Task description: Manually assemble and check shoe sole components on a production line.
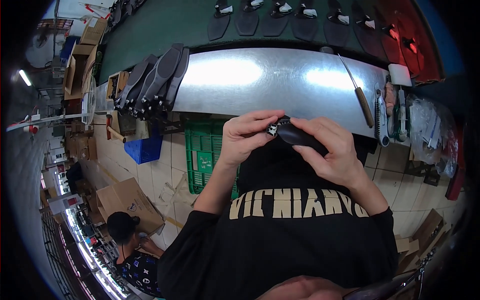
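Over the near edge of the metal worktop (280, 95) I hold a black sandal (298, 138) in both hands, its smooth dark sole partly in view. My left hand (242, 137) pinches one end, where a small shiny silvery-white piece (272, 130) shows by the fingertips. Around the wider part, the thumb and fingers of my right hand (332, 145) are closed. My fingers hide much of the sandal. A stack of similar black sandals (160, 75), soles outward, lies at the left end of the worktop.
Several black sandals with white paper (305, 22) line the green belt (170, 25) beyond. An awl (364, 102) and a utility knife (382, 120) lie at right, near a plastic bag (440, 135). A green crate (202, 155) stands below; another person (130, 250) is at lower left.
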`<state>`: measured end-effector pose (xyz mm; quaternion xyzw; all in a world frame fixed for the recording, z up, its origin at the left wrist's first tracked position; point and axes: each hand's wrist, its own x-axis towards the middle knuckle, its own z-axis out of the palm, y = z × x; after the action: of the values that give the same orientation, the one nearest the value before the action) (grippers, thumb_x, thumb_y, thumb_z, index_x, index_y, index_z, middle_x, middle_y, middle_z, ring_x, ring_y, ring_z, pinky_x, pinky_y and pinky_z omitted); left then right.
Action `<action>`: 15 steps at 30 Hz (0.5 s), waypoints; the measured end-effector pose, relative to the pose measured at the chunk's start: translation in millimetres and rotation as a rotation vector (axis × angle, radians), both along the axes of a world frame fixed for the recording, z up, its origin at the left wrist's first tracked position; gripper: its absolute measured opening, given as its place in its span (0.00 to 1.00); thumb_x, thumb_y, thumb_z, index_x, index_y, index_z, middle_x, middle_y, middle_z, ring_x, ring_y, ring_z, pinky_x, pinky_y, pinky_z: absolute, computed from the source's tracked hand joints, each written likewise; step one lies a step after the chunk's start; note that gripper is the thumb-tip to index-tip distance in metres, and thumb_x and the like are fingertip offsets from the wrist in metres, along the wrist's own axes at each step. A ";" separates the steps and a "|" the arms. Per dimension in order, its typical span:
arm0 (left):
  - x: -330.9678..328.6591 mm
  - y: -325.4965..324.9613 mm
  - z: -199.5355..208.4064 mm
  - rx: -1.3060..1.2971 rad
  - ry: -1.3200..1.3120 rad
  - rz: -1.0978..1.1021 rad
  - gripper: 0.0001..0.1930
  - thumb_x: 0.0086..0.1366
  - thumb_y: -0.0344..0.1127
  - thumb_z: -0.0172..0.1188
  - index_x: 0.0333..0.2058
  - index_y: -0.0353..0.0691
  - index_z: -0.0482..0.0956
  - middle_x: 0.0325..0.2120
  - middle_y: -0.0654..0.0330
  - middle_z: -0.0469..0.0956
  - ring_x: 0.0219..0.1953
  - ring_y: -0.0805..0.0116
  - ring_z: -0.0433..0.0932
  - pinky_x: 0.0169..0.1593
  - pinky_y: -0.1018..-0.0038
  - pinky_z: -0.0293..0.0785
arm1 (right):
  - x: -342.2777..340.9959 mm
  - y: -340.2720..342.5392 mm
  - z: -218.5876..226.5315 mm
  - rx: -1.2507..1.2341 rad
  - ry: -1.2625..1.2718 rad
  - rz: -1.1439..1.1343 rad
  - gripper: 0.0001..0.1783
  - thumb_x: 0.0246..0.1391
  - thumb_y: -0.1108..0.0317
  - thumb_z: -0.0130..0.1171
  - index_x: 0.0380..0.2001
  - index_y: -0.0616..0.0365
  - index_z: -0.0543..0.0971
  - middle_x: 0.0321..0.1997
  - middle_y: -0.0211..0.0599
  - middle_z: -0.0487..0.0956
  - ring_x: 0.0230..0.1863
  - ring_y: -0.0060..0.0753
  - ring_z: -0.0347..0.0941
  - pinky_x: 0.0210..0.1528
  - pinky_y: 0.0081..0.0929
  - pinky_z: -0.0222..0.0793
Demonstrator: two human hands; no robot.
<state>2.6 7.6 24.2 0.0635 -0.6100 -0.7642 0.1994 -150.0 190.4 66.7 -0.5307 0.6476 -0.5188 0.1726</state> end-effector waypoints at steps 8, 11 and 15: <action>-5.0 -4.0 -3.5 -0.065 0.030 -0.114 0.22 0.54 0.13 0.56 0.49 0.32 0.80 0.56 0.42 0.73 0.56 0.59 0.76 0.55 0.74 0.74 | -0.1 -2.0 -7.7 -0.010 0.081 -0.035 0.23 0.45 0.75 0.67 0.48 0.64 0.77 0.36 0.45 0.79 0.35 0.44 0.77 0.37 0.33 0.73; -4.0 -5.9 -1.1 -0.088 0.004 -0.154 0.23 0.55 0.13 0.55 0.50 0.32 0.80 0.57 0.42 0.72 0.56 0.60 0.76 0.55 0.74 0.74 | 0.3 -2.1 -9.2 0.042 0.086 -0.024 0.25 0.42 0.78 0.67 0.49 0.64 0.78 0.38 0.46 0.81 0.37 0.44 0.79 0.39 0.31 0.74; -5.6 -1.4 -1.5 -0.129 -0.047 -0.133 0.22 0.58 0.13 0.54 0.51 0.33 0.79 0.58 0.45 0.72 0.56 0.62 0.76 0.53 0.76 0.75 | -0.6 -1.7 -14.9 0.059 0.063 -0.016 0.23 0.45 0.74 0.66 0.48 0.64 0.76 0.36 0.44 0.79 0.36 0.44 0.77 0.39 0.34 0.73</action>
<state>-2.9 6.2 22.7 0.0279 -0.6652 -0.7334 0.1372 -150.6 188.6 51.8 -0.5365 0.6718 -0.4839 0.1635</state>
